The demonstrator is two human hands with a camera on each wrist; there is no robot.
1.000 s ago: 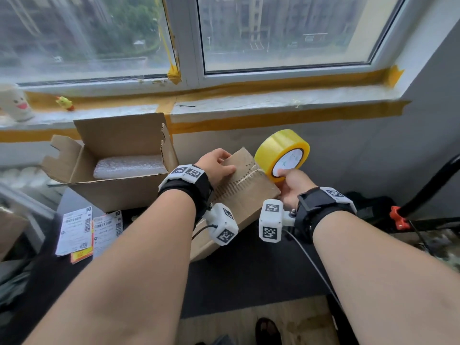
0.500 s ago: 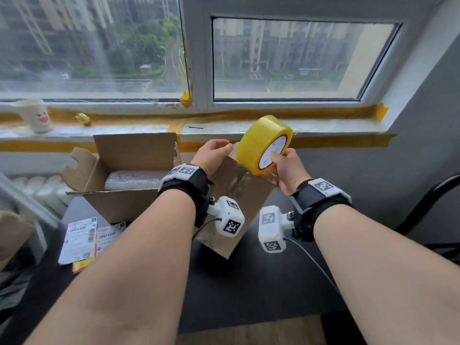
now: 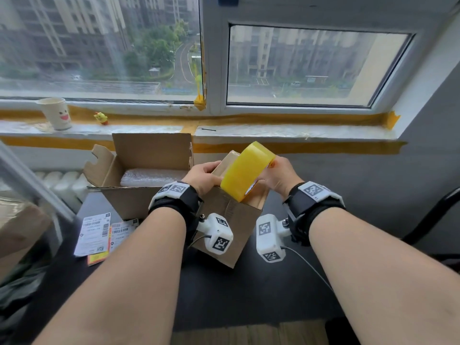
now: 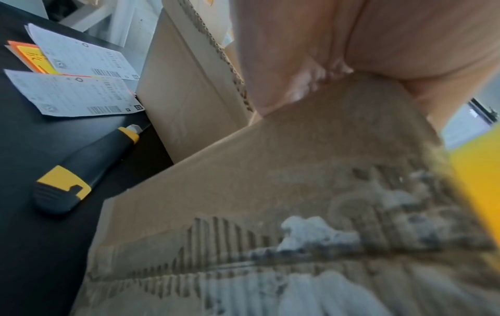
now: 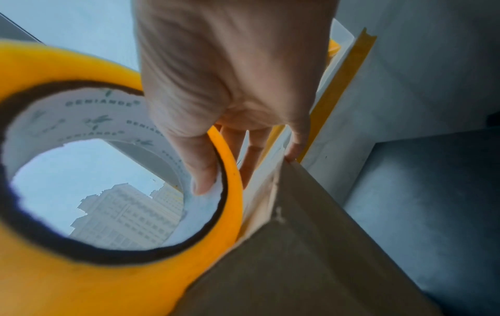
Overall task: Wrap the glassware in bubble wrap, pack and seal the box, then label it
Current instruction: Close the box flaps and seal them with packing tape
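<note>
1. The right hand [image 3: 278, 176] gripped the tape roll [image 3: 245, 171], thumb inside its core, against the small box [image 3: 224, 221].
2. The left hand [image 3: 202, 178] clasped that box's top edge; sealing looked underway.
3. Left of both hands, the open box [image 3: 129, 202] held a bubble-wrapped bundle [image 3: 151, 176], unsealed; labels [image 3: 93, 232] lay unused beside it.

You have a small closed cardboard box [image 3: 230, 220] tipped up on edge on the dark table, one corner pointing toward you, its side scuffed with torn paper residue. A yellow tape roll [image 3: 245, 171] with a white printed core rests against the box's upper end, standing on its rim and tilted left. Behind and to the left stands a larger open box [image 3: 139, 170], flaps up, with a bubble-wrapped bundle [image 3: 151, 176] lying flat inside. Two white barcode labels [image 3: 95, 232] lie flat just in front of that open box.
</note>
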